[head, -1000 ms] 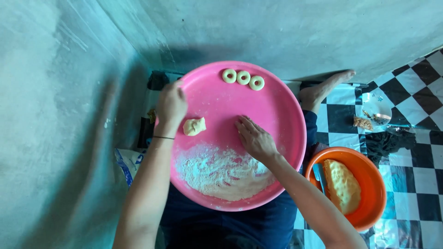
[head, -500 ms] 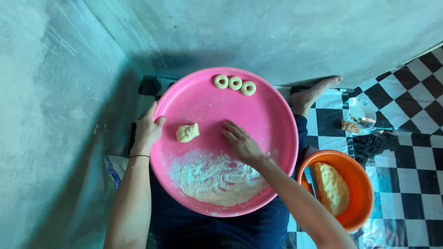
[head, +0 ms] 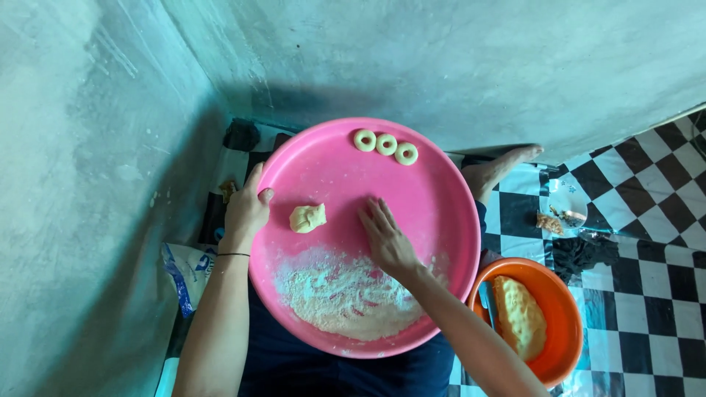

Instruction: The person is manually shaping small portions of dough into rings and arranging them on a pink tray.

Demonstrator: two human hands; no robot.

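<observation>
A small pale lump of raw dough (head: pixel 307 217) lies on the big round pink plastic tray (head: pixel 434 198), a little left of its middle and between the two hands. It sits just right of the left hand (head: pixel 246 209) and left of the right hand (head: pixel 386 239), somewhat nearer to the left one. The lump is slightly longer from left to right.

The left hand grips the left rim of the tray, thumb over the edge, fingers hidden below. The right hand rests flat on the tray with fingers spread, holding nothing, its forearm coming from the near right.

White flour (head: pixel 346 294) covers the near part of the tray. Three small dough rings (head: pixel 386 145) stand in a row at the far rim. An orange bowl (head: pixel 566 309) with more dough is at the near right.
</observation>
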